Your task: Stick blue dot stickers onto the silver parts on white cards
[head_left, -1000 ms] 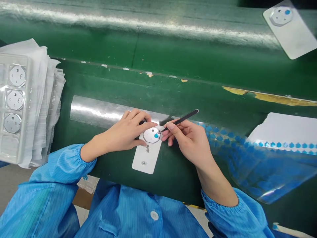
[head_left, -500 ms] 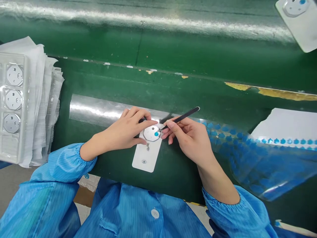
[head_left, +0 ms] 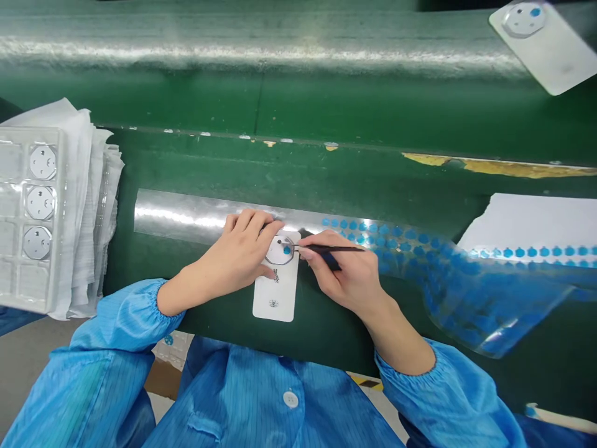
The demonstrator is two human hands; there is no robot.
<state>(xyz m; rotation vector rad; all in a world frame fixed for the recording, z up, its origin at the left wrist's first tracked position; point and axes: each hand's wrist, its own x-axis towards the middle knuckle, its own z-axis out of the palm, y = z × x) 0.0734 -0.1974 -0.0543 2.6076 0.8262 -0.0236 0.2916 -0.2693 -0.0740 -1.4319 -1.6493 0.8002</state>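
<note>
A white card [head_left: 273, 306] lies on the green table, with an octagonal white disc [head_left: 276, 247] at its top end. One blue dot [head_left: 286, 250] shows on the disc. My left hand [head_left: 237, 252] rests at the left of card and disc, its thumb and fingers spread around the disc's edge. Closed around black tweezers [head_left: 342, 249], my right hand [head_left: 347, 267] is just right of the card. The tweezers lie nearly level, their tips over the disc beside the blue dot.
A clear strip [head_left: 186, 214] with rows of blue dots runs behind the hands to the right. White paper [head_left: 536, 218] lies at right. A plastic tray [head_left: 58, 249] of discs sits on stacked sheets [head_left: 79, 205] at left. Another card [head_left: 555, 59] is at top right.
The tweezers have tilted down from a slanted to a nearly level position. My left index finger has drawn back from the disc's top. The whole view has shifted slightly.
</note>
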